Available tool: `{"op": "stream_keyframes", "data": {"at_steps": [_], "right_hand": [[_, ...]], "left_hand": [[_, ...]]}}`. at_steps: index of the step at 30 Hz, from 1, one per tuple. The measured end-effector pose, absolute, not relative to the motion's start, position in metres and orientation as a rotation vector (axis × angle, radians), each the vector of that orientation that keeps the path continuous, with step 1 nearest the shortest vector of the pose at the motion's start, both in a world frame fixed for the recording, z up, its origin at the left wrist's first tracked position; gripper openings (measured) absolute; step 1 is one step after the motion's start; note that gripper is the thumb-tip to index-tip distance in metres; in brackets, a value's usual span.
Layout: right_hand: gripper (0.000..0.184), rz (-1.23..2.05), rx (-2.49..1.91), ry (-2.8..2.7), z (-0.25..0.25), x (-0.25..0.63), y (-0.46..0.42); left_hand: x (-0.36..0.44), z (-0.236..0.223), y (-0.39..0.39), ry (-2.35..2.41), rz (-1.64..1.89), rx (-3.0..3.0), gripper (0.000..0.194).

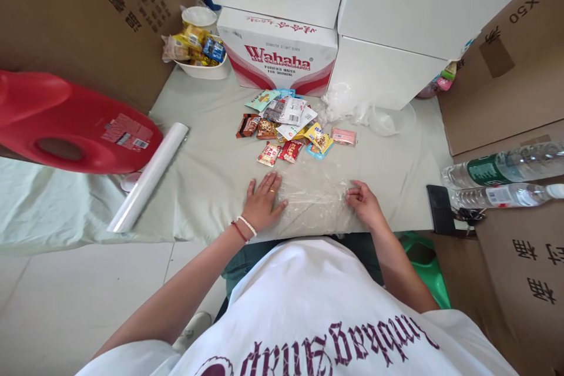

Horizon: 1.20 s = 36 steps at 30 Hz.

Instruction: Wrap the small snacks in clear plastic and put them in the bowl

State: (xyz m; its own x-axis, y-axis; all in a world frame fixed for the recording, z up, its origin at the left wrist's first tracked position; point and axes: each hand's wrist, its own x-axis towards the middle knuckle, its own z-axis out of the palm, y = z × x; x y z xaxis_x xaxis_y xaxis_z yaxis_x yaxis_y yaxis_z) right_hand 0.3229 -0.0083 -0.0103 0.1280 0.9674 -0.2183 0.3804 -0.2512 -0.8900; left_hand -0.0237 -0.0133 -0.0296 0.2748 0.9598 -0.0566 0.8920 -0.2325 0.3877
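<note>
A crinkled sheet of clear plastic film lies on the cloth near the table's front edge. My left hand rests flat at its left side, fingers spread, with a ring on one finger. At the film's right edge, my right hand has its fingers curled together and pinches the film. Just beyond the film is a pile of small wrapped snacks: a red packet, a cream-and-red packet, a yellow packet, a pink packet and a white packet among them.
A roll of plastic film and a red plastic jug are on the left. Behind stand a snack-filled white basket and a Wahaha box. Crumpled plastic, a clear bowl, bottles and a black phone are right.
</note>
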Motion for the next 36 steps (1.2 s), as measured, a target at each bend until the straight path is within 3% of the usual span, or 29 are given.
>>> {"op": "stream_keyframes", "data": {"at_steps": [4, 6, 12, 15, 20, 24, 28, 33, 36], "right_hand": [[0.03, 0.442, -1.737, -1.551, 0.025, 0.324, 0.005], [0.029, 0.38, -1.576, -1.766, 0.037, 0.307, 0.006], [0.041, 0.698, -1.188, -2.443, 0.017, 0.243, -0.01], [0.039, 0.935, -0.937, -2.597, 0.006, 0.249, -0.022], [0.032, 1.36, -0.836, -2.483, 0.032, 0.295, -0.041], [0.031, 1.713, -0.953, -2.298, 0.075, 0.322, -0.029], [0.032, 1.252, -1.271, -2.258, 0.085, 0.315, 0.011], [0.023, 0.823, -1.203, -2.834, 0.053, 0.25, 0.029], [0.023, 0.673, -0.837, -3.029, 0.037, 0.206, 0.013]], "left_hand": [[-0.019, -0.024, -0.02, 1.805, 0.459, 2.166, 0.072], [-0.008, -0.02, -0.022, 1.771, 0.512, 2.242, 0.068], [0.0, -0.017, -0.012, 1.462, 0.321, 2.322, 0.068], [-0.027, -0.021, -0.002, 1.45, 0.261, 2.214, 0.077], [-0.057, -0.024, 0.006, 1.391, 0.226, 2.186, 0.092], [-0.047, -0.022, 0.009, 1.345, 0.252, 2.174, 0.076], [-0.037, -0.019, 0.016, 1.322, 0.29, 2.124, 0.039], [-0.033, -0.015, 0.026, 1.356, 0.286, 2.07, 0.049], [-0.036, -0.015, 0.028, 1.327, 0.249, 2.088, 0.035]]}}
